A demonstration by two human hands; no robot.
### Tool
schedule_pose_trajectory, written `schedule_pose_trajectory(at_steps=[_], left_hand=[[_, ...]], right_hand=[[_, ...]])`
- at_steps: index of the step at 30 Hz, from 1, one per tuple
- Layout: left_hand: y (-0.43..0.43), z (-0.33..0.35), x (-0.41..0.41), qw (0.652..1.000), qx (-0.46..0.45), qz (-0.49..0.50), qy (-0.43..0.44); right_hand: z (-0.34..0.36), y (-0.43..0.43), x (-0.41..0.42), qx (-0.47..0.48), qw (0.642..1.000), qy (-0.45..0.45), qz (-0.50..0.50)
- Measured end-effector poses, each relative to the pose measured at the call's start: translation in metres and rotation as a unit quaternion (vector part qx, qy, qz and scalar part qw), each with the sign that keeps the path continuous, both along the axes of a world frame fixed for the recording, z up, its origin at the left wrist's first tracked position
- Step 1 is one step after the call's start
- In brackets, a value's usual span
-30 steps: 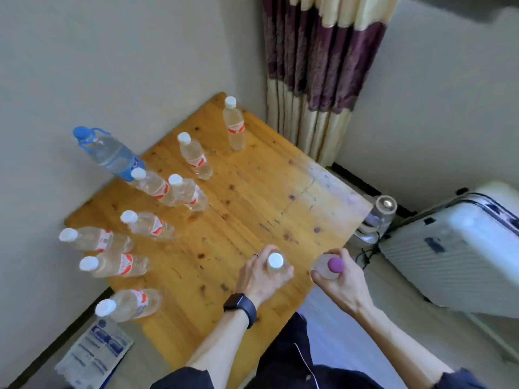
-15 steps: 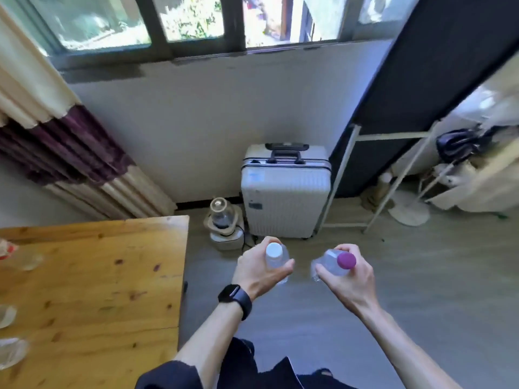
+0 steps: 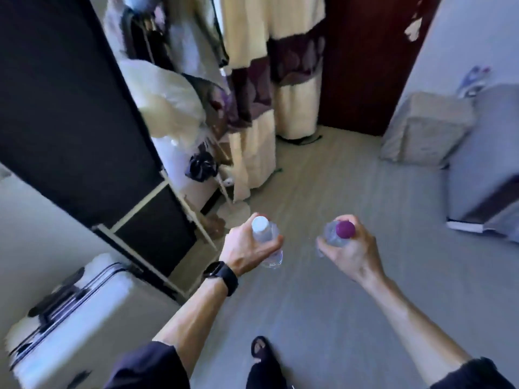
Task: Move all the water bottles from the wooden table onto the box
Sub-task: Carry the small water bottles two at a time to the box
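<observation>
Both hands have swung away from the table, now out of view: the carry is underway. The left hand [image 3: 247, 248] has its fingers [image 3: 269, 244] wrapped around a white-capped bottle [image 3: 265, 242]; the right hand [image 3: 348, 248] grips a purple-capped bottle [image 3: 337, 234]. Left of them stands a suitcase [image 3: 70, 327]; ahead lies bare floor [image 3: 323, 186], unobstructed. Far right, a grey box [image 3: 421, 127], likely the destination.

Both your arms are bare from the elbow down, dark navy sleeves [image 3: 148, 363] pushed up high on each side. There's a black smartwatch [image 3: 222, 276] strapped round your left wrist, wide dark band, dark face. Your right wrist carries nothing. Down low, dark trousers [image 3: 264, 374] showing, and one foot in a dark open sandal [image 3: 259, 346]. Your left hand [image 3: 247, 252] and right hand [image 3: 351, 254] are both ungloved
</observation>
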State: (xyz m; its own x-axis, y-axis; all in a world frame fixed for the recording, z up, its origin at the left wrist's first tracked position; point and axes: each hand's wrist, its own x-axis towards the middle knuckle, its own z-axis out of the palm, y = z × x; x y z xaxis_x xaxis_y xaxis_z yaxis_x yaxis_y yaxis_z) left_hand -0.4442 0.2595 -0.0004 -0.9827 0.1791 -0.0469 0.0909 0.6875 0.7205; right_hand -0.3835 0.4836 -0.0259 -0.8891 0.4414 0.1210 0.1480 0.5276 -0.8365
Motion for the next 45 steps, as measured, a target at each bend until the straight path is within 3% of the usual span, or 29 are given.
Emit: schedule_pose_trajectory(at_steps=[8, 19, 26, 36, 45], left_hand=[[0.195, 0.011, -0.117, 0.984, 0.019, -0.174, -0.018], [0.438, 0.01, -0.256, 0.948, 0.009, -0.317, -0.028], [0.582, -0.008, -0.314, 0.94, 0.003, -0.337, -0.043], [0.751, -0.015, -0.401, 0.959, 0.003, -0.277, -0.064], [0.894, -0.035, -0.533, 0.957, -0.017, -0.28, -0.073]], right_hand=[[0.023, 0.174, -0.037, 0.027, 0.984, 0.02, -0.174], [0.025, 0.362, -0.106, -0.003, 0.95, -0.029, -0.31], [0.006, 0.504, -0.156, -0.009, 0.942, -0.044, -0.333], [0.006, 0.687, -0.244, -0.019, 0.955, -0.057, -0.29], [-0.002, 0.827, -0.374, -0.026, 0.955, -0.054, -0.292]])
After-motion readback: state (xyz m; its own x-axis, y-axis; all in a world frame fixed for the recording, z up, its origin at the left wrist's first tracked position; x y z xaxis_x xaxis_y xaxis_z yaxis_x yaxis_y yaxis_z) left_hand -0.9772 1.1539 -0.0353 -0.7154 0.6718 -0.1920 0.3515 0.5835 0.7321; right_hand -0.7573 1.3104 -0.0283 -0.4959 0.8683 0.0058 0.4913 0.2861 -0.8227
